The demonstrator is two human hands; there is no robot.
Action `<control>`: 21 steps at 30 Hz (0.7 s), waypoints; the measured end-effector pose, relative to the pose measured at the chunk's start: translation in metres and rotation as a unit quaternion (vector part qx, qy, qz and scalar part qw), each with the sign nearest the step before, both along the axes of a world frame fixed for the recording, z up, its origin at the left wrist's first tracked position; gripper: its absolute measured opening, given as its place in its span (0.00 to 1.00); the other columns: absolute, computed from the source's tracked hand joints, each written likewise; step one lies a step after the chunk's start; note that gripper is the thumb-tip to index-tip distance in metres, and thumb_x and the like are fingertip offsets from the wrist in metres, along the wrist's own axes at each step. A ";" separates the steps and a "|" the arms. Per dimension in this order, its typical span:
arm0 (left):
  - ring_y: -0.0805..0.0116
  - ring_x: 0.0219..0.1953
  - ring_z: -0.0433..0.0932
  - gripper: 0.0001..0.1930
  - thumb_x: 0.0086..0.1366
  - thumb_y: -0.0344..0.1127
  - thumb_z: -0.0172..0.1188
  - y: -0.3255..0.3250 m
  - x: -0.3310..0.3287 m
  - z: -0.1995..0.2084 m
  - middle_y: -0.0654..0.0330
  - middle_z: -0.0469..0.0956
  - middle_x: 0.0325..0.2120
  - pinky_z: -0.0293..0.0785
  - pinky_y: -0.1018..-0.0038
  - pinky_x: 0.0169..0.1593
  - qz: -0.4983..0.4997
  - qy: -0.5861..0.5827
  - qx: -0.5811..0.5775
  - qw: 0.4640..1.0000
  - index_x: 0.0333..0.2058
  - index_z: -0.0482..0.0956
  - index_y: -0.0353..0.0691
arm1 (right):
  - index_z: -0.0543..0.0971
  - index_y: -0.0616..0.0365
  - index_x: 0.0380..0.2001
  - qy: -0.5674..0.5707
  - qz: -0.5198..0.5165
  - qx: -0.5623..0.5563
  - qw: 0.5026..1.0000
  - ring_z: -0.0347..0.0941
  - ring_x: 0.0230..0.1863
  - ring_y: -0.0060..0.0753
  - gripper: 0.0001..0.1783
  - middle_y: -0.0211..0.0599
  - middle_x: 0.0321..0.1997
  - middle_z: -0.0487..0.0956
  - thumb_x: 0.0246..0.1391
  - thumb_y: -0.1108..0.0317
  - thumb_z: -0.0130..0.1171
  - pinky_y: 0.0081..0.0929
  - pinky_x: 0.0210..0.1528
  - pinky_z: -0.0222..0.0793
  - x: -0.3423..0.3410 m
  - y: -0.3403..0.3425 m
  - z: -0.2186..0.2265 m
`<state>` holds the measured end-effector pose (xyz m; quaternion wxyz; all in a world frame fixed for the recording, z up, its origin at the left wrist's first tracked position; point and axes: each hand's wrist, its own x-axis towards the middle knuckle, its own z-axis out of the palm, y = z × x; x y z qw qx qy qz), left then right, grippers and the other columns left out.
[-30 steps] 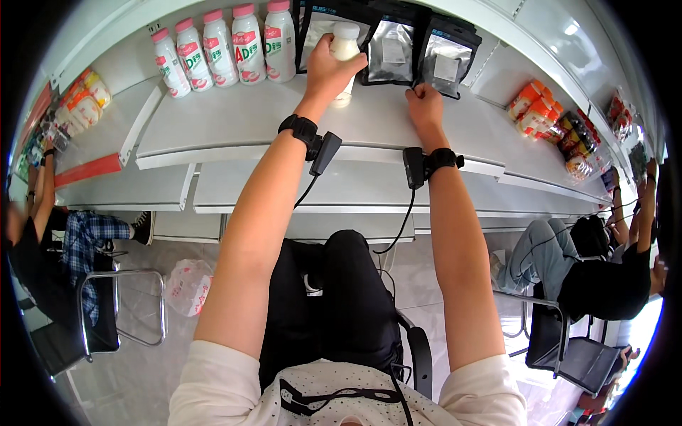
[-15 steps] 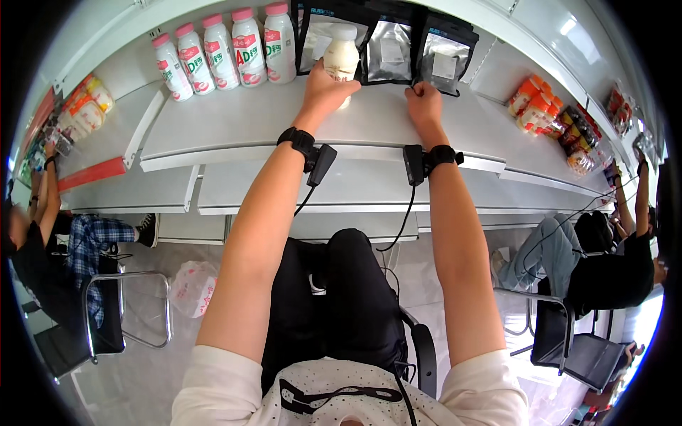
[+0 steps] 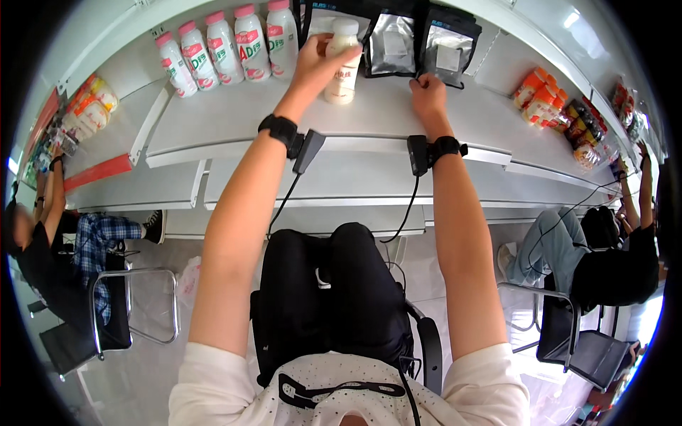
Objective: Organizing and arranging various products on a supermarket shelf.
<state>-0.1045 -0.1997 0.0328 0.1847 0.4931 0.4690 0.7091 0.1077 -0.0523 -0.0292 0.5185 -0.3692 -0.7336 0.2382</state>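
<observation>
My left hand (image 3: 316,64) is closed around the upper part of a cream-coloured plastic bottle with a white cap (image 3: 342,84). The bottle is upright, its base at the shelf surface (image 3: 256,117), in front of the dark pouches. My right hand (image 3: 429,98) has its fingers curled in, with nothing visible in them. It is just below the lower edge of the right-hand black and silver pouch (image 3: 449,50); whether it touches the pouch I cannot tell. Another black and silver pouch (image 3: 392,44) stands between the two hands.
Several white bottles with pink caps (image 3: 250,50) stand in a row at the left of the shelf. Orange-labelled packs (image 3: 540,96) sit on the right-hand shelf, yellow and orange bottles (image 3: 92,106) on the left-hand one. Seated people (image 3: 50,263) are at both sides.
The cream bottle has come down to the shelf with my left hand, which now grips it from the left side higher up. My right hand has shifted slightly, staying curled by the pouch.
</observation>
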 end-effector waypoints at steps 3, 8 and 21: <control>0.69 0.40 0.81 0.30 0.55 0.50 0.72 -0.006 0.008 0.030 0.56 0.82 0.39 0.77 0.72 0.44 0.017 0.085 -0.072 0.994 0.47 0.77 0.31 | 0.70 0.63 0.21 -0.027 -0.013 -0.033 0.999 0.63 0.23 0.39 0.13 0.41 0.19 0.70 0.46 0.67 0.63 0.36 0.31 0.66 0.003 -0.002 0.005; 0.67 0.33 0.83 0.25 0.51 0.47 0.70 0.003 0.013 0.027 0.55 0.84 0.31 0.79 0.70 0.39 0.064 0.111 -0.062 0.990 0.41 0.81 0.33 | 0.71 0.63 0.22 -0.043 -0.024 -0.017 0.999 0.65 0.23 0.40 0.13 0.41 0.19 0.71 0.46 0.66 0.63 0.35 0.32 0.67 0.002 0.000 0.005; 0.66 0.28 0.81 0.14 0.58 0.37 0.65 0.009 0.009 0.032 0.56 0.83 0.26 0.76 0.68 0.30 0.053 0.107 -0.077 0.990 0.36 0.82 0.32 | 0.74 0.62 0.22 -0.033 -0.017 -0.044 0.998 0.68 0.23 0.36 0.11 0.39 0.19 0.73 0.46 0.66 0.64 0.34 0.32 0.68 -0.003 0.000 0.004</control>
